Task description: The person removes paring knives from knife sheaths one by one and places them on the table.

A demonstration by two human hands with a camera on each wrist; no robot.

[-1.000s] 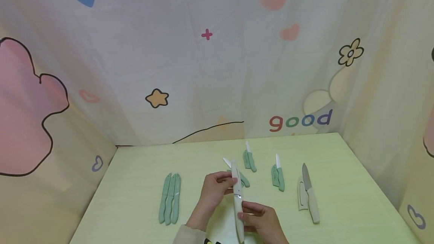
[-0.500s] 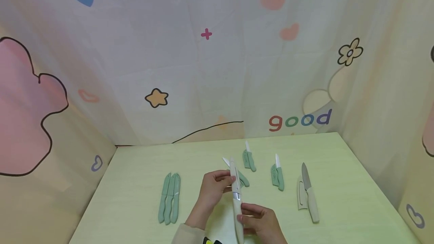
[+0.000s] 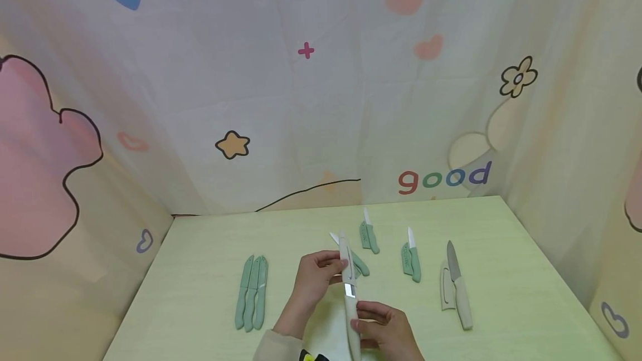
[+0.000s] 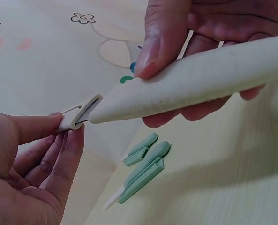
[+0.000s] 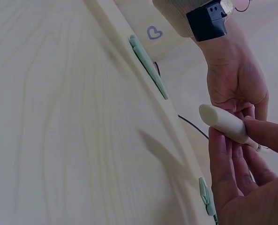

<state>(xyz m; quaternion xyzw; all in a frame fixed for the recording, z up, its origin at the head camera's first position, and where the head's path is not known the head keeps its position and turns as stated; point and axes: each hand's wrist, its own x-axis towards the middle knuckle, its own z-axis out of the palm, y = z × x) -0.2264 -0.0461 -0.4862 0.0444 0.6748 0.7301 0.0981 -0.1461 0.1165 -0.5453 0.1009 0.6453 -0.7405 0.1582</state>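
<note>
A cream-handled knife (image 3: 353, 325) is held up over the middle of the table, its tip end pointing away. My left hand (image 3: 313, 278) pinches its cream sheath (image 3: 346, 255) between thumb and fingers. Lower down, my right hand (image 3: 390, 328) grips the handle, thumb on one side and fingers on the other. A short stretch of bare blade (image 3: 350, 291) shows between sheath and handle; the rest is inside the sheath. In the left wrist view the blade enters the sheath's slot (image 4: 88, 111). The right wrist view shows the rounded handle end (image 5: 218, 119).
Three green knives (image 3: 249, 294) lie side by side at left. Beyond the hands are green knives (image 3: 371, 239) (image 3: 415, 263) with bare white blades and sheaths alongside; another green knife (image 3: 361, 265) is partly hidden. At right lies a cream knife (image 3: 462, 301) beside its sheath (image 3: 446, 289).
The sheath and the handle have moved slightly apart, so more bare blade shows between them. Both hands keep their hold, and the knives on the table stay where they were.
</note>
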